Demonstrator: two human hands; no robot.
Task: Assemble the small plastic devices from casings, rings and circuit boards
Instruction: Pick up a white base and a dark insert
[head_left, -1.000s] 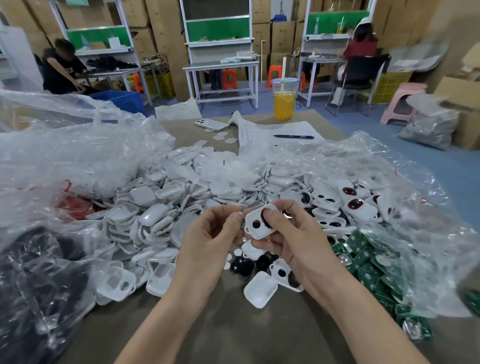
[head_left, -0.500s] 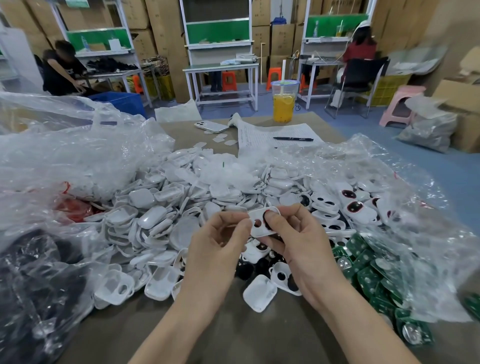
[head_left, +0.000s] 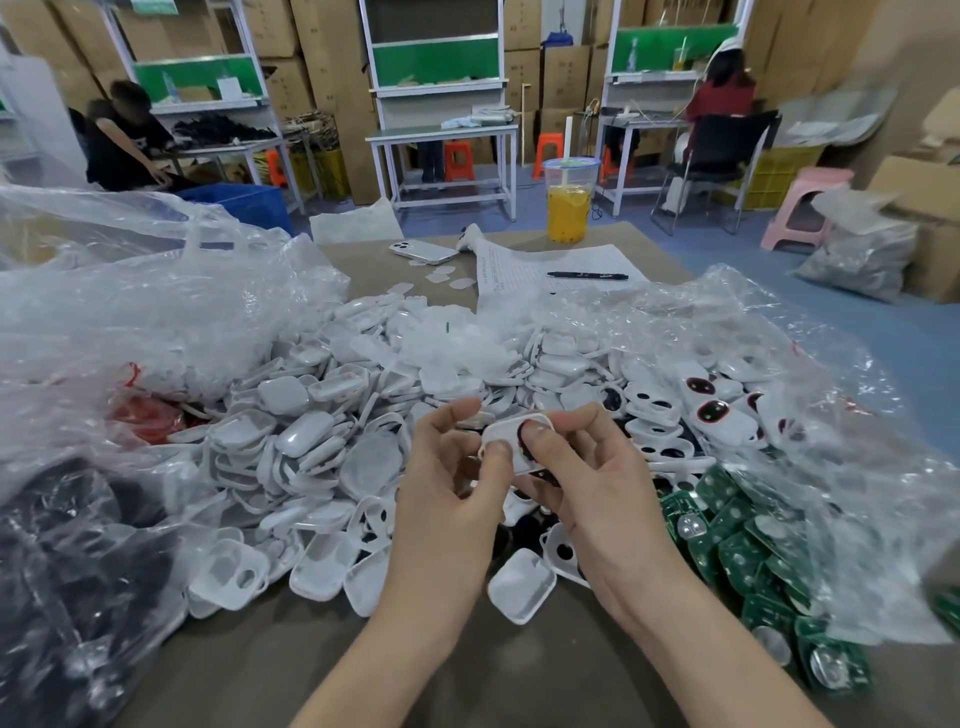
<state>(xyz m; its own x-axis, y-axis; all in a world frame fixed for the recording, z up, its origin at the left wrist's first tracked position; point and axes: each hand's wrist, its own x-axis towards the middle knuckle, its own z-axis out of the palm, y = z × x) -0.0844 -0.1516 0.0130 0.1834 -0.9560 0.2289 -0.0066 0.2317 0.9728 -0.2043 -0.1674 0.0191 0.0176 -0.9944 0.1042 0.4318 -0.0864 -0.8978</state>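
Observation:
Both hands hold one white casing (head_left: 506, 436) above the table's middle. My left hand (head_left: 457, 483) presses its thumb on the casing's left part. The thumb of my right hand (head_left: 592, 478) sits on a dark ring in the casing's right opening. A big heap of white casings (head_left: 311, 415) spreads behind and to the left. Assembled casings with dark rings (head_left: 711, 410) lie at the right. Green circuit boards (head_left: 748, 561) are piled under clear plastic at the lower right. A single white casing (head_left: 519, 584) rests just below my hands.
Crumpled clear plastic bags (head_left: 130, 322) cover the left and right of the brown table (head_left: 467, 675). A phone (head_left: 423, 252), papers with a pen (head_left: 587, 275) and a cup of yellow drink (head_left: 570, 205) stand at the far edge. Two people sit at benches behind.
My left thumb has slid onto the casing's left hole, covering it. Both hands have stayed in place with the casing between them.

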